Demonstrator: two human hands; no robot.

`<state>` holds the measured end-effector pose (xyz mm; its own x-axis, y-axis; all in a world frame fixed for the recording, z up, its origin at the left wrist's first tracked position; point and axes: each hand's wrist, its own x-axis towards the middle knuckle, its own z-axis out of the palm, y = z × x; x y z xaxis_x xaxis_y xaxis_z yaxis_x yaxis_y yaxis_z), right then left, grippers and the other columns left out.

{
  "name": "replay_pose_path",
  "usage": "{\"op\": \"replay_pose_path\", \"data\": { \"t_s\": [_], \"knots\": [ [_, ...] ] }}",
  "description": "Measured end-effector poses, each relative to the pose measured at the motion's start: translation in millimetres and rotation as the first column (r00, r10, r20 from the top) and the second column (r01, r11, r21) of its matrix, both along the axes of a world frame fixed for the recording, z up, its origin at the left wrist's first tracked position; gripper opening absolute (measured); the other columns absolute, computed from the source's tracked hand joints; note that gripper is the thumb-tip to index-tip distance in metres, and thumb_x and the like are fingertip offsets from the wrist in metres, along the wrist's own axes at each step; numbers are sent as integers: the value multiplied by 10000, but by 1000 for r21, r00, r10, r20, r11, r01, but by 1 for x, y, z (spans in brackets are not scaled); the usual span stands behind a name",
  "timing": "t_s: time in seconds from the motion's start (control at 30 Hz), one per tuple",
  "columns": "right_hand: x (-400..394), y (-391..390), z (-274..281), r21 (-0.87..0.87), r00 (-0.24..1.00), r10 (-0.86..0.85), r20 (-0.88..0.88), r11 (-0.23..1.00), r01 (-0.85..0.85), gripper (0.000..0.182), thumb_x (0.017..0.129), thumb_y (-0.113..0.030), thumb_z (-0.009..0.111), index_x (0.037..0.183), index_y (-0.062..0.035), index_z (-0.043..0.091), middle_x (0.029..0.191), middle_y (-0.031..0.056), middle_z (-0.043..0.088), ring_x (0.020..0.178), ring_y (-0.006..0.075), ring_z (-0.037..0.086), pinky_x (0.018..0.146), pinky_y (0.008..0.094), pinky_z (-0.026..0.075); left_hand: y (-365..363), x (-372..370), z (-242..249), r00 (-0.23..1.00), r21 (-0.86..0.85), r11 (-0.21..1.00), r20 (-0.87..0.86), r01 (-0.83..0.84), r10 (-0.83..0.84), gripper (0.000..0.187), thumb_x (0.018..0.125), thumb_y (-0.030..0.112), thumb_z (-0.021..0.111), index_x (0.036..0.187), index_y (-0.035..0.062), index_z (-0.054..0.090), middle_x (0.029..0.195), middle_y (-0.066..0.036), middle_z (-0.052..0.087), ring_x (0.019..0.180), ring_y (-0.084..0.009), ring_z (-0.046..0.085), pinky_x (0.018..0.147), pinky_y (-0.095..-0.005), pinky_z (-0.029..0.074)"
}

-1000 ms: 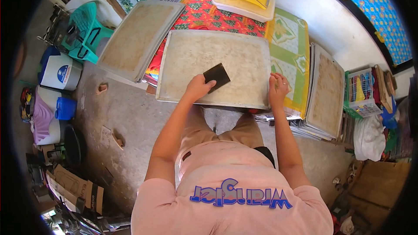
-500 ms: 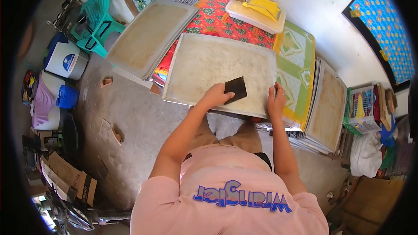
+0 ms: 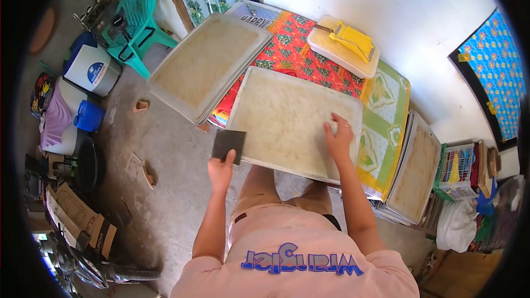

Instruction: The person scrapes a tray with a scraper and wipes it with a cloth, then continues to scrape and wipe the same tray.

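A thin black square plate [image 3: 228,143] is pinched at its lower edge in my left hand [image 3: 221,172], thumb on top. It is just off the left front corner of a flat metal tray [image 3: 287,124] and overlaps that edge in the view. The tray has a low rim and a worn, beige, stained surface, and it lies at the table's front edge before me. Over the right part of this tray is my right hand [image 3: 339,137], open, with fingers apart and nothing held in them.
Stacked trays [image 3: 212,66] lie to the left, and more trays [image 3: 411,171] stand at the right. A white tub [image 3: 326,49] with a yellow tool [image 3: 352,40] sits at the back on a red patterned tablecloth [image 3: 303,44]. A green chair [image 3: 138,16] stands on the far left.
My left hand has carried the black plate leftward from the tray's surface to beyond its left edge. My right hand has left the right rim and come over the tray.
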<state>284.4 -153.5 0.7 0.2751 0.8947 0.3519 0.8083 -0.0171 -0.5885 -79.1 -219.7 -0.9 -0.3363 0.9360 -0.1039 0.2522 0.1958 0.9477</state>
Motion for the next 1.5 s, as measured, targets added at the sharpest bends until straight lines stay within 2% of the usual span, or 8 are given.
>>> {"op": "replay_pose_path", "data": {
  "t_s": [0.1, 0.5, 0.7, 0.8, 0.87, 1.27, 1.4, 1.5],
  "knots": [
    [-48, 36, 22, -57, 959, 265, -98, 961, -271, 345, 860, -285, 669, 1176, -152, 634, 1065, 67, 672, 1079, 274, 588, 934, 485, 381, 9, -14, -23, 989, 260, 956, 100, -133, 111, 155, 872, 169, 720, 945, 32, 709, 872, -32, 693, 766, -116, 624, 671, -295, 486],
    [-239, 133, 14, -202, 706, 623, 337, 780, -592, 278, 855, -236, 644, 1108, -120, 653, 1152, 67, 609, 1134, 270, 522, 918, 455, 398, -22, -10, 18, 470, -168, 983, 864, -74, 183, 375, 911, 17, 583, 1280, -1, 516, 1200, -137, 622, 1027, -256, 645, 821, -438, 580],
    [-254, 140, 19, -190, 813, 574, -98, 791, -581, 180, 927, -218, 574, 1033, -74, 592, 1013, 91, 619, 962, 255, 574, 849, 433, 419, -38, -6, 15, 420, -163, 985, 891, -54, 170, 400, 902, 14, 597, 1292, -9, 508, 1212, -152, 617, 1056, -267, 636, 843, -447, 566],
    [-253, 151, 40, 84, 547, 375, -749, 872, -483, 176, 993, -232, 519, 1002, -57, 537, 921, 106, 574, 857, 237, 554, 815, 369, 431, -41, -5, 19, 428, -153, 987, 890, -51, 160, 404, 901, 13, 598, 1294, -6, 509, 1210, -149, 617, 1062, -265, 631, 874, -443, 550],
    [-249, 173, 47, 375, 504, 481, -718, 876, -303, 117, 1042, -214, 475, 1036, -98, 490, 899, -13, 516, 797, 80, 454, 755, 247, 419, -42, -4, 21, 424, -147, 988, 892, -57, 157, 401, 899, 13, 600, 1290, -7, 512, 1209, -147, 617, 1069, -264, 626, 889, -438, 539],
    [-160, 99, 183, 410, 213, 430, -877, 902, -135, 161, 1045, -221, 453, 1112, -75, 463, 996, 48, 568, 862, 122, 585, 746, 283, 502, -44, -19, -22, 135, -186, 982, 975, 43, 179, 424, 908, 247, 624, 1313, 154, 540, 1307, -62, 582, 1206, -294, 520, 1006, -587, 378],
    [-174, 36, 112, 157, 481, 343, -807, 909, -386, 227, 1016, -180, 467, 1203, -53, 465, 1128, 101, 546, 1057, 208, 557, 948, 357, 450, -31, -10, -1, -40, -194, 980, 980, 40, 196, 448, 918, 309, 599, 1322, 127, 531, 1358, -83, 551, 1258, -316, 482, 1092, -588, 285],
    [-170, 1, 50, -29, 493, 858, -142, 494, -869, 373, 910, -174, 582, 1280, -160, 544, 1277, 133, 542, 1207, 366, 488, 1022, 498, 398, -29, -9, -11, -169, -89, 992, 980, 85, 102, 467, 926, 322, 582, 1314, 68, 523, 1379, -116, 533, 1282, -324, 473, 1116, -560, 278]
  ]
}}
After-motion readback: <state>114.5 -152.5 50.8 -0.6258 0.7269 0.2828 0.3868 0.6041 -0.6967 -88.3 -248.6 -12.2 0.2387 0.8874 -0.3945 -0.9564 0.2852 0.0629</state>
